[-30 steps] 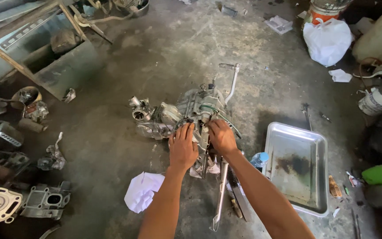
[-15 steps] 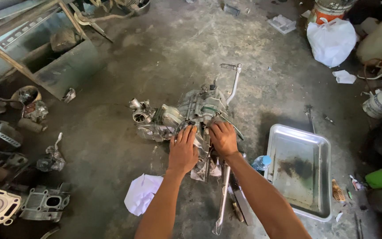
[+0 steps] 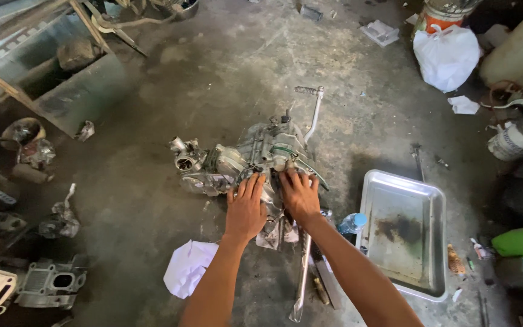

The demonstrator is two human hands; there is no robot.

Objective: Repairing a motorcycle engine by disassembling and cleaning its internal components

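Both hands have barely shifted since the earlier frames; they stay pressed on the near side of the engine block [image 3: 243, 160], and only the view has tilted slightly. The left hand [image 3: 246, 209] lies flat, palm down, with fingers [image 3: 250, 184] straight and slightly fanned, the tips touching the grey metal casing. The right hand [image 3: 299, 195] sits just beside it, fingers a little more curled and close together, the tips on the casing near a green-edged gasket line. Neither hand grips anything; both rest open on the metal.

This engine block lies on the concrete floor [image 3: 225, 79] in the middle of the scene, a lumpy cast-metal shape, dull silver and greasy, with round ports at its left end. A thin kick lever [image 3: 315, 112] with a ribbed end rises from its far right side.

Near the hands, a crumpled white paper [image 3: 189, 266] lies on the floor to the left, and a long steel wrench [image 3: 302, 272] lies under the right forearm. To the right sits a shallow rectangular metal tray [image 3: 404, 197], shiny with a dark oily stain, and a small plastic bottle with a blue cap [image 3: 352, 224] touches its near-left edge. A white plastic bag [image 3: 446, 54] stands far right. Finned cast engine parts [image 3: 46, 284] lie near left.
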